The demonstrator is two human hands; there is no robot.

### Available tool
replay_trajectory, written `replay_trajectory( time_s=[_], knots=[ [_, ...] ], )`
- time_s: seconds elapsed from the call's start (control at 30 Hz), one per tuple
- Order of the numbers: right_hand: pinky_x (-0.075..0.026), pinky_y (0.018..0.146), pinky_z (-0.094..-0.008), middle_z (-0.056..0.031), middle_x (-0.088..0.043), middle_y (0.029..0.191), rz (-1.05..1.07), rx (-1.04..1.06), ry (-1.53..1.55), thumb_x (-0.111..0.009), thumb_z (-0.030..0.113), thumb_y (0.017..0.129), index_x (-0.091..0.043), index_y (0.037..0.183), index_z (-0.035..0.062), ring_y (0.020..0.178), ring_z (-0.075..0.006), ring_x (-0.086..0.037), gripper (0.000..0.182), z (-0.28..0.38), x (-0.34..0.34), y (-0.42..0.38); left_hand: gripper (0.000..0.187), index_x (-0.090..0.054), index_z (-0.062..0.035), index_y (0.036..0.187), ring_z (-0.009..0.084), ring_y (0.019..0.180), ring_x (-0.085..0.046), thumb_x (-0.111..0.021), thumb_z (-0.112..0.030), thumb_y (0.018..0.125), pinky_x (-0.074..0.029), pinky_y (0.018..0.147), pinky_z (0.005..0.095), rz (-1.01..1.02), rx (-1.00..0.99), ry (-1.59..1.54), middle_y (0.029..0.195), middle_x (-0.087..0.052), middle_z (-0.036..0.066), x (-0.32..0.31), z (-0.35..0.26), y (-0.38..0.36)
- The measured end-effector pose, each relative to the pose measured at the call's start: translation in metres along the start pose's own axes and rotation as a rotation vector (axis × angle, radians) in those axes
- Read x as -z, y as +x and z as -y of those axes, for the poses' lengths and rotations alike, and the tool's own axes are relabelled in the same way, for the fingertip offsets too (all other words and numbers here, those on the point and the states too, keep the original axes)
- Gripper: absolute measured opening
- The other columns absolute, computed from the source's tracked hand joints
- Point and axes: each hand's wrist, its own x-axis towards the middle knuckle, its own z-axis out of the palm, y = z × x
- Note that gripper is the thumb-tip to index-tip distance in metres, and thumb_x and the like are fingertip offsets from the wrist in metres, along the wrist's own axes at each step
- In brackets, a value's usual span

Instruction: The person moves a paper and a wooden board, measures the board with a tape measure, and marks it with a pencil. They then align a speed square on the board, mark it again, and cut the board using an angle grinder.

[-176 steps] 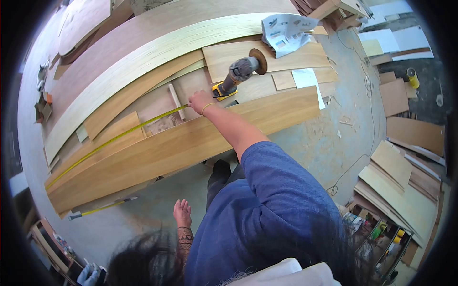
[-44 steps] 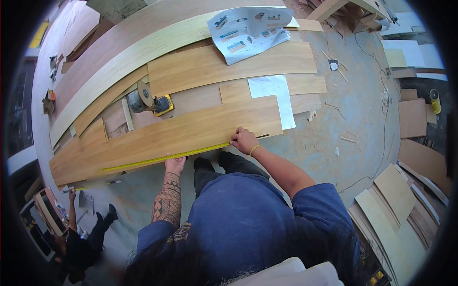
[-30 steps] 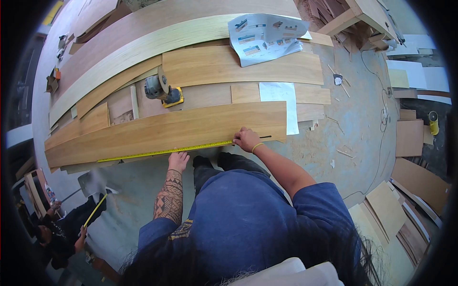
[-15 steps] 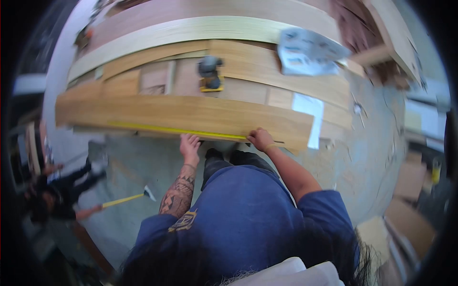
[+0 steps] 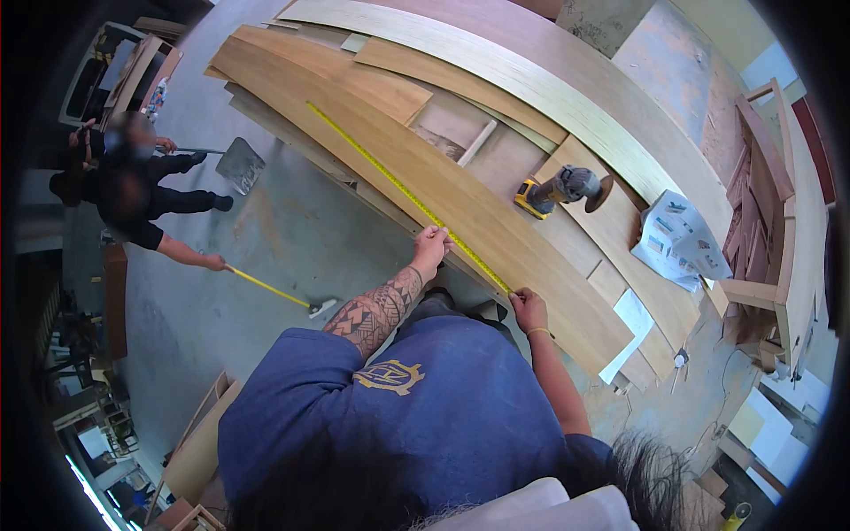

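A yellow tape measure lies extended along a long wooden board. My left hand has its fingers pinched together at the tape near the board's front edge. At the tape's right end, my right hand is closed round something dark at the board's edge, apparently the tape's case, which is mostly hidden. Beyond the board, a yellow and black power tool with a round disc rests on the boards. A white paper sheet lies across the board's right part.
A printed sheet sits at the right of the stack. Behind it stands a wooden frame holding scraps. At the left, another person holds a yellow-handled tool and a dustpan above the floor.
The view has turned, so the board now slants down to the right. My left hand has gone from spread fingers to a pinch at the tape. The other person's dustpan has come into view.
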Motion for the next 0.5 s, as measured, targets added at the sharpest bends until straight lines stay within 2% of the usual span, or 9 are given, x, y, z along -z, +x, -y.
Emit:
replay_trajectory(
  time_s=[0.1, 0.17, 0.27, 0.37, 0.4, 0.47, 0.5],
  knots=[
    [-0.059, 0.084, -0.0451, -0.0223, -0.078, 0.097, 0.003, -0.034, -0.019, -0.072, 0.035, 0.097, -0.077, 0.105, 0.0023, 0.092, -0.0379, -0.076, 0.034, -0.01, 0.005, -0.02, 0.015, -0.061, -0.0115, 0.101, 0.0109, 0.072, -0.066, -0.064, -0.025, 0.106, -0.053, 0.063, 0.0248, -0.059, -0.028, 0.016, 0.085, -0.067, 0.001, 0.011, -0.026, 0.018],
    [-0.058, 0.084, -0.0455, -0.0233, -0.077, 0.099, -0.002, -0.082, -0.062, -0.072, 0.033, 0.097, -0.077, 0.107, 0.0013, 0.093, -0.0393, -0.076, 0.034, -0.032, 0.018, -0.049, 0.019, -0.059, -0.0078, 0.096, 0.0119, 0.067, -0.063, -0.064, -0.024, 0.105, -0.053, 0.063, 0.0269, -0.125, -0.134, 0.022, 0.078, -0.064, 0.002, 0.033, -0.044, 0.043],
    [-0.058, 0.085, -0.045, -0.0239, -0.077, 0.1, -0.037, -0.136, -0.123, -0.072, 0.031, 0.097, -0.076, 0.11, 0.0005, 0.095, -0.039, -0.075, 0.033, -0.1, 0.043, -0.103, 0.018, -0.06, -0.0082, 0.093, 0.0129, 0.064, -0.061, -0.064, -0.022, 0.104, -0.053, 0.063, 0.0295, -0.196, -0.217, 0.02, 0.075, -0.063, 0.002, 0.074, -0.086, 0.088],
    [-0.058, 0.083, -0.0436, -0.0225, -0.076, 0.097, -0.093, -0.202, -0.051, -0.072, 0.023, 0.097, -0.075, 0.108, 0.0006, 0.09, -0.0365, -0.076, 0.025, -0.147, 0.086, -0.17, 0.02, -0.061, -0.0079, 0.087, 0.014, 0.064, -0.06, -0.066, -0.021, 0.102, -0.053, 0.06, 0.0321, -0.253, -0.336, 0.072, 0.075, -0.062, 0.002, 0.122, -0.138, 0.126],
    [-0.057, 0.081, -0.0439, -0.0217, -0.075, 0.093, -0.133, -0.176, -0.044, -0.072, 0.021, 0.097, -0.076, 0.105, 0.0007, 0.087, -0.0365, -0.074, 0.022, -0.152, 0.098, -0.191, 0.018, -0.062, -0.007, 0.09, 0.0143, 0.066, -0.061, -0.065, -0.02, 0.102, -0.053, 0.06, 0.0325, -0.304, -0.344, 0.149, 0.077, -0.063, 0.003, 0.138, -0.155, 0.14],
    [-0.057, 0.079, -0.0442, -0.0209, -0.073, 0.09, -0.178, -0.155, -0.039, -0.072, 0.019, 0.096, -0.076, 0.102, 0.0008, 0.084, -0.0366, -0.073, 0.02, -0.15, 0.118, -0.215, 0.015, -0.063, -0.0067, 0.098, 0.0144, 0.071, -0.063, -0.064, -0.021, 0.103, -0.055, 0.062, 0.0315, -0.344, -0.332, 0.072, 0.083, -0.066, 0.004, 0.157, -0.187, 0.15],
    [-0.056, 0.077, -0.0453, -0.0205, -0.072, 0.087, -0.197, -0.104, -0.166, -0.072, 0.019, 0.096, -0.076, 0.099, 0.001, 0.081, -0.0373, -0.071, 0.018, -0.148, 0.125, -0.221, 0.015, -0.063, -0.0067, 0.098, 0.0144, 0.071, -0.063, -0.064, -0.021, 0.103, -0.055, 0.062, 0.0315, -0.341, -0.332, 0.072, 0.083, -0.066, 0.004, 0.161, -0.192, 0.152]
  ],
)
